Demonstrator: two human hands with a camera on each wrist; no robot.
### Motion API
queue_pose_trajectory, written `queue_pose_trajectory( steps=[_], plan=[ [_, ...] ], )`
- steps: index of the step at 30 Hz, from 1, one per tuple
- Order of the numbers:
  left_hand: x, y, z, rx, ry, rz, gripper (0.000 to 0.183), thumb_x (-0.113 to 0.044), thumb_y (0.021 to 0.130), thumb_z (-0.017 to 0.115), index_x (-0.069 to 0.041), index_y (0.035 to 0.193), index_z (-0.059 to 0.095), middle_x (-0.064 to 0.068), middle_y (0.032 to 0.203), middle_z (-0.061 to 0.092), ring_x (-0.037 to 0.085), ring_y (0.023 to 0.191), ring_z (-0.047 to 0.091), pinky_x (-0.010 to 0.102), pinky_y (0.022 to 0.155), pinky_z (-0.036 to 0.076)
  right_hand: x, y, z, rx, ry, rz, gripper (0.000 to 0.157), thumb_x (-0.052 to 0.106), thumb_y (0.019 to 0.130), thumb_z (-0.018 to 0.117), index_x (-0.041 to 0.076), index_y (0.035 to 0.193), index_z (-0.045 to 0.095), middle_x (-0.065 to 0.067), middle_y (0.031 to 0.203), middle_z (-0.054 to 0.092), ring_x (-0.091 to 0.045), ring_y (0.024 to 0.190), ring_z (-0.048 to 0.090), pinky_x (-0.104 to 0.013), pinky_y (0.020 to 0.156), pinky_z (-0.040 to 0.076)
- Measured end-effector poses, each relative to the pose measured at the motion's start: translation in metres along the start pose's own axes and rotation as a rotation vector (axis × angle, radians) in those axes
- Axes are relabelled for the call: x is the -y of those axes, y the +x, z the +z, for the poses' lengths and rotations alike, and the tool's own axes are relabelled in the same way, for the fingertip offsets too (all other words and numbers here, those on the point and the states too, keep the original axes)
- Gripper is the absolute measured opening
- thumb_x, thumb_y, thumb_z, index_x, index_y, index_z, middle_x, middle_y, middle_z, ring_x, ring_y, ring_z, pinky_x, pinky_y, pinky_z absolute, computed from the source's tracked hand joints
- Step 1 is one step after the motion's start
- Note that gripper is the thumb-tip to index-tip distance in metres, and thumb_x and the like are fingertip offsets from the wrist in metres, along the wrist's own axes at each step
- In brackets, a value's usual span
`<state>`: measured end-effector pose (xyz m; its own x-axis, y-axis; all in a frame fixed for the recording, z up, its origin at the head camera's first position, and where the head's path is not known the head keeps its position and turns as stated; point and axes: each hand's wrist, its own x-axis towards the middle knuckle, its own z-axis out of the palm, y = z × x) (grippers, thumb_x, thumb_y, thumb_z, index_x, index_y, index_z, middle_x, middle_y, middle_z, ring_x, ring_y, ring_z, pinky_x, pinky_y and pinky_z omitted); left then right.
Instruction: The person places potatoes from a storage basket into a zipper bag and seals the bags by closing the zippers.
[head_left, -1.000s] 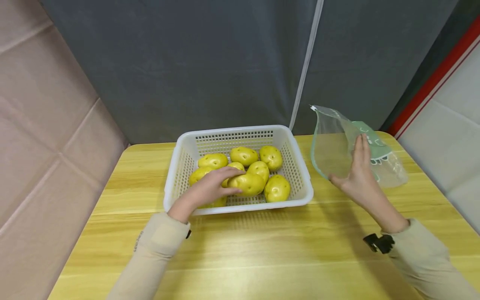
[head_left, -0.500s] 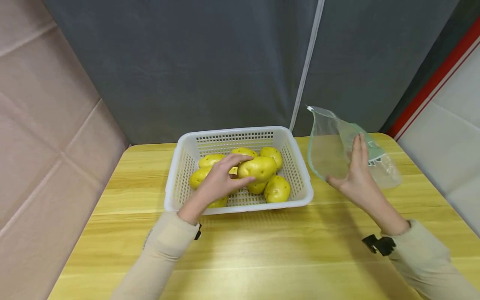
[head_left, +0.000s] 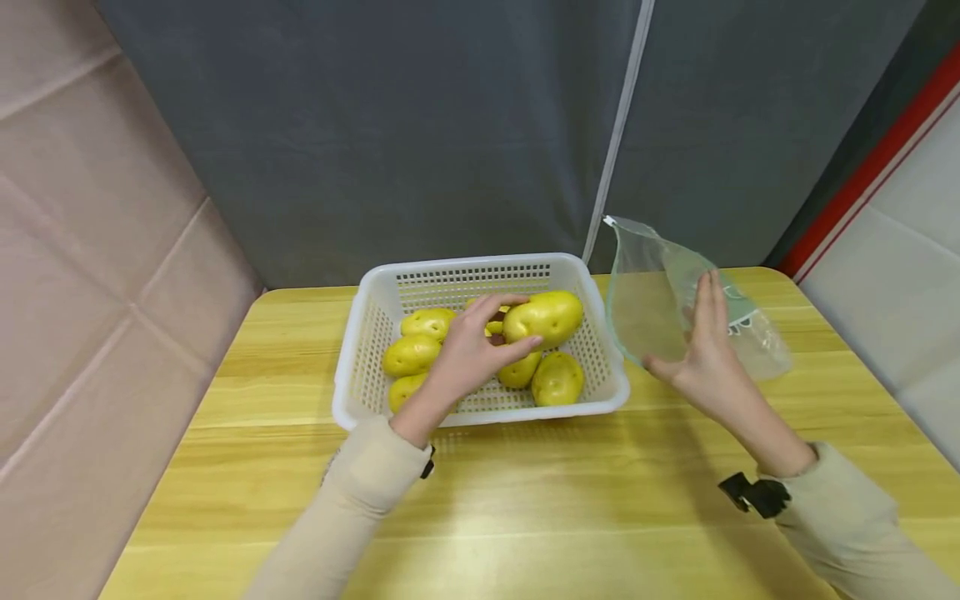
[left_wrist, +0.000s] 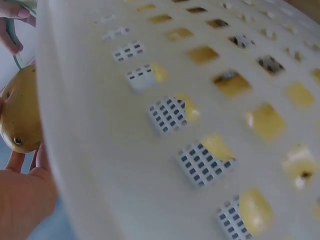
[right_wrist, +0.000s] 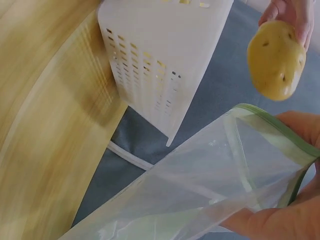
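My left hand [head_left: 480, 337] grips a yellow potato [head_left: 543, 318] between thumb and fingers, raised over the right part of a white plastic basket [head_left: 347, 367]. In the right wrist view the same potato [right_wrist: 276, 60] hangs near the mouth of a clear zip bag [right_wrist: 210, 165]. My right hand [head_left: 708, 354] holds that bag by its green-edged mouth, thumb low and fingers stretched upward. The bag's mouth gapes toward the basket. Several more potatoes [head_left: 557, 379] lie in the basket, some hidden behind my left hand. Basket wall fills most of the left wrist view.
The basket stands at the back middle of a wooden table [head_left: 525, 517]. A dark grey curtain [head_left: 420, 142] hangs behind it. Pinkish padded panels [head_left: 90, 250] rise on the left, and a white wall with a red stripe [head_left: 885, 158] on the right.
My left hand has lifted the potato from the pile and carried it right and upward. The right hand and zip bag have shifted slightly left.
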<state>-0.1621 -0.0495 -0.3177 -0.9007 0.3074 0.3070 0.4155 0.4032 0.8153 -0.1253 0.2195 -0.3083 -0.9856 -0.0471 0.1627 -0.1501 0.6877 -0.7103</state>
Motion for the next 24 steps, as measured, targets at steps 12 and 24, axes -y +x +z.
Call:
queue_pose_trajectory(
  steps=[12,24],
  plan=[
    [-0.011,0.009,0.028,0.011,0.014,0.024,0.049,-0.025,0.082,0.075,-0.014,0.127,0.059,0.006,0.127,0.059,0.02,0.112,0.058,0.03,0.085,0.057,0.002,0.001,0.004,0.008,0.008,0.008,0.12,-0.002,0.076,0.071,0.001,0.147,-0.025,-0.016,0.154,-0.033,-0.06,0.134,0.019,-0.068,0.1,0.034],
    [-0.018,0.015,0.051,0.041,-0.064,-0.062,0.057,-0.024,0.078,0.079,-0.013,0.129,0.056,0.005,0.127,0.062,0.017,0.111,0.062,0.023,0.084,0.056,0.003,0.002,0.009,0.04,0.027,0.014,0.12,-0.003,0.076,0.071,0.001,0.147,-0.025,-0.017,0.154,-0.032,-0.059,0.135,0.019,-0.067,0.101,0.034]
  ],
)
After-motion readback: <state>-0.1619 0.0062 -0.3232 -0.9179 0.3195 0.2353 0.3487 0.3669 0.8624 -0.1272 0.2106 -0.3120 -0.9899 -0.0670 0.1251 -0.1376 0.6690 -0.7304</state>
